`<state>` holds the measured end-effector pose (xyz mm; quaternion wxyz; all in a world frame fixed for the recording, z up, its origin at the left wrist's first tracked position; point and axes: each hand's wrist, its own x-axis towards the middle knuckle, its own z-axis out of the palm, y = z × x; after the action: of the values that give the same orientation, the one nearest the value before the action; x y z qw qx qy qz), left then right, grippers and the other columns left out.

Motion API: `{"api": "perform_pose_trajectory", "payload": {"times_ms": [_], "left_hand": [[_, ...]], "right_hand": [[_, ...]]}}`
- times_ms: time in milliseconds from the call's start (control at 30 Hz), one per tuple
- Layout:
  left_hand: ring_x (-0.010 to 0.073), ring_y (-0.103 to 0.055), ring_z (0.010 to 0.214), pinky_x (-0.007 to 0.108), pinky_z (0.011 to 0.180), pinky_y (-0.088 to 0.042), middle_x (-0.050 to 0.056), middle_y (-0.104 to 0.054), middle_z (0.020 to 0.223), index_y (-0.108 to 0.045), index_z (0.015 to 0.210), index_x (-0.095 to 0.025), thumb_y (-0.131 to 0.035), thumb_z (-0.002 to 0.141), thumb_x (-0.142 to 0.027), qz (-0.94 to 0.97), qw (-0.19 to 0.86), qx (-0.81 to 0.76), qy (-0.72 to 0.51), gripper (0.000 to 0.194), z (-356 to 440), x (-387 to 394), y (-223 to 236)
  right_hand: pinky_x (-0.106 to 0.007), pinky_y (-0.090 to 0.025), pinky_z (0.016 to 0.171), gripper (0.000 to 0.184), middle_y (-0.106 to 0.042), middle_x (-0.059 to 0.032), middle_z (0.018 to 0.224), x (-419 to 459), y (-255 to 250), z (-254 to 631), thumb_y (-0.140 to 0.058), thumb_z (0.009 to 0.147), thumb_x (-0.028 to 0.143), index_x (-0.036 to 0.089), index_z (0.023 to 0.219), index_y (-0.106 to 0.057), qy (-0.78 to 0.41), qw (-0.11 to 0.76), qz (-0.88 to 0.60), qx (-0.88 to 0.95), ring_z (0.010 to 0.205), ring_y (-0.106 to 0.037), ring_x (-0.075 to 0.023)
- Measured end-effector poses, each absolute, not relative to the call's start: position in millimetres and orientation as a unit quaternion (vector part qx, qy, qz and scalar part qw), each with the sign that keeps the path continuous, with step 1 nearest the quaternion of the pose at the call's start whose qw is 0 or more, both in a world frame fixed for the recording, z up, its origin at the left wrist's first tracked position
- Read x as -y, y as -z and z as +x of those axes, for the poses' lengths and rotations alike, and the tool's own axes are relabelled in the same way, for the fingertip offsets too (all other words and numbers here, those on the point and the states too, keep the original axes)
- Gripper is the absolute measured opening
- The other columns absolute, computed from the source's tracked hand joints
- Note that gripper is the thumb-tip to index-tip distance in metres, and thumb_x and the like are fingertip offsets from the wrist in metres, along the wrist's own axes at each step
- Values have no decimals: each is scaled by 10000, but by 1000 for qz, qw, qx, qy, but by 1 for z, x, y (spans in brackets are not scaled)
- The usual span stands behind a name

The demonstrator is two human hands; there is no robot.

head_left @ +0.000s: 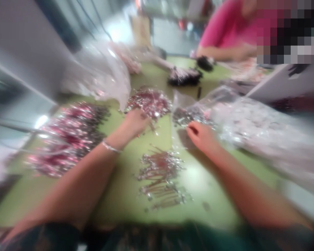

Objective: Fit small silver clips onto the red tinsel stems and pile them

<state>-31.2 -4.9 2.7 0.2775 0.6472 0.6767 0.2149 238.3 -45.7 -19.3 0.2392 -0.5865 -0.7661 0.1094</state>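
My left hand [136, 122] reaches to the near edge of a heap of small shiny pink-and-silver pieces [150, 101]. Its fingers are blurred, so whether they grip a piece is unclear. My right hand [202, 134] is closed, thumb and forefinger together, beside small dark metallic parts [189, 115] on a clear plastic bag [176, 130]. Anything in that pinch is too small to make out. Between my forearms, thin reddish pieces with silvery ends [161, 174] lie in a rough column on the green table [199, 205].
A large pile of pink pieces with dark ends [68, 139] lies at the left. Clear plastic bags [102, 73] stand behind it, and a bulky plastic bag [267, 129] fills the right. Black-tipped bundles [185, 76] lie at the back, near a person in a pink top [222, 26].
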Motion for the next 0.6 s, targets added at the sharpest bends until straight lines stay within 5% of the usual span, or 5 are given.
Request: {"api": "perform_pose_trajectory", "payload": {"times_ms": [133, 300, 600], "left_hand": [[265, -634, 742, 391, 671, -493, 102, -681, 806, -674, 933, -184, -541, 848, -374, 735, 63, -660, -143, 246, -33, 15, -17], [268, -571, 979, 399, 869, -458, 115, -633, 990, -676, 1030, -156, -574, 833, -277, 872, 55, -474, -112, 252, -20, 20, -10], [211, -526, 865, 378, 841, -429, 83, -603, 841, -695, 760, -156, -503, 888, -160, 873, 66, -458, -156, 231, -13, 13, 21]], "right_hand": [[-332, -459, 690, 172, -732, -61, 882, 44, 20, 239, -512, 904, 262, 218, 936, -675, -113, 254, -577, 768, 743, -642, -191], [-378, -488, 785, 220, -751, -69, 981, 44, 19, 237, -502, 917, 231, 225, 999, -707, -128, 261, -565, 772, 872, -676, -222], [-360, -482, 790, 208, -735, -58, 932, 50, 17, 231, -483, 924, 211, 230, 926, -690, -149, 245, -525, 802, 848, -658, -201]]}}
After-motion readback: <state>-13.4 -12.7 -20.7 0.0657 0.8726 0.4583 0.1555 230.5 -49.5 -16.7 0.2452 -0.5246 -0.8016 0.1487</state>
